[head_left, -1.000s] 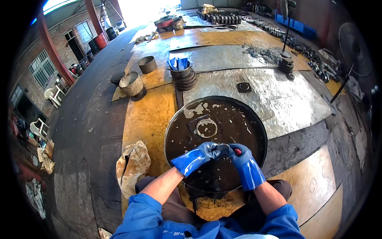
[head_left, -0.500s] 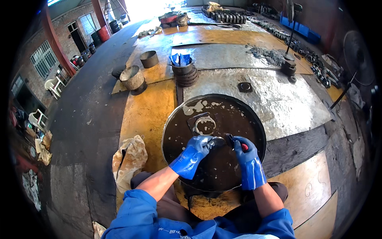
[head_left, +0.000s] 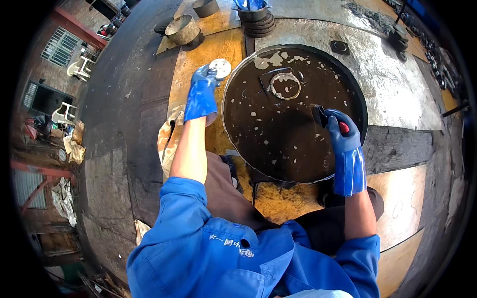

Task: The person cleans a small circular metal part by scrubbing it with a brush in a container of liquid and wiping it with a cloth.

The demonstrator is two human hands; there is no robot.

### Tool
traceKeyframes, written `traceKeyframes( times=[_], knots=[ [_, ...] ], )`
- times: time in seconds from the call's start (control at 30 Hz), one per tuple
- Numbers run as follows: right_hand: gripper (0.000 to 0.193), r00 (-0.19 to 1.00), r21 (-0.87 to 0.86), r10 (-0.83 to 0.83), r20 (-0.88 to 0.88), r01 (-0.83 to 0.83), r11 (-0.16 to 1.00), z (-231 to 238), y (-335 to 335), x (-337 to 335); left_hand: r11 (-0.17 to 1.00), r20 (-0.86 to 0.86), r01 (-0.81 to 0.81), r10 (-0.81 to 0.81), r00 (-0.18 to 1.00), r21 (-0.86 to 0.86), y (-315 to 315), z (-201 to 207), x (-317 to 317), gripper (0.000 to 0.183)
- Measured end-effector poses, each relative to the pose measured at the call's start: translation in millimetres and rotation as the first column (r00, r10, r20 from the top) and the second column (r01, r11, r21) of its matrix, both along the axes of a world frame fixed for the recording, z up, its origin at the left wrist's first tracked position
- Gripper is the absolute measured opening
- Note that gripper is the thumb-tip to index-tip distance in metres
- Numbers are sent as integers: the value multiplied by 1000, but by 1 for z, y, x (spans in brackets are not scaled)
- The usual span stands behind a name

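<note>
Left hand [head_left: 204,77]: fingers clamped on the lower-left edge of a pale disc [head_left: 220,67]. Disc is just off the pan's upper-left rim, on the side of the yellow board [head_left: 229,47]; can't tell if it touches the board. Round, no long axis; it lies past the fingertips, toward the pan. Pan [head_left: 365,107]: dark liquid, pale flecks, ring [head_left: 285,98] near its far edge. Tool [head_left: 319,116]: over pan's right part, long axis pointing left and slightly away, well apart from disc. Right hand [head_left: 343,141]: fingers wrapped round tool's handle, red end showing. Left hand nearer disc.
</note>
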State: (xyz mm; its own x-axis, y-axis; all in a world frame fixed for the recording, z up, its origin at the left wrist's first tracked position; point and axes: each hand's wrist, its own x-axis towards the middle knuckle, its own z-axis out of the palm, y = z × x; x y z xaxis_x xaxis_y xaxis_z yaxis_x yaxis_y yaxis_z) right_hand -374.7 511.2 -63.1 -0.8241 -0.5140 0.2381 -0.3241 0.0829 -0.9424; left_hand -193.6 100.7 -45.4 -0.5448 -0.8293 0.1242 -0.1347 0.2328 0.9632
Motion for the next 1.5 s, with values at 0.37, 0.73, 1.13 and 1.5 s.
traceKeyframes(
  times=[0.37,0.73,1.13,1.5],
  knots=[
    [18,971,93,32,-239,-10,996,11,-8,6,989,471,93,-135,872,111,-31,-46,37,31],
    [18,984,118,115,-137,-99,988,13,-16,15,964,417,233,-266,869,130,-24,-26,62,30],
    [19,984,136,159,-81,-147,980,-8,-7,8,942,411,-329,275,869,66,-89,-13,195,30],
    [21,987,113,149,-53,-142,983,-15,0,8,903,220,-429,419,881,-4,-163,-52,271,28]
  ],
)
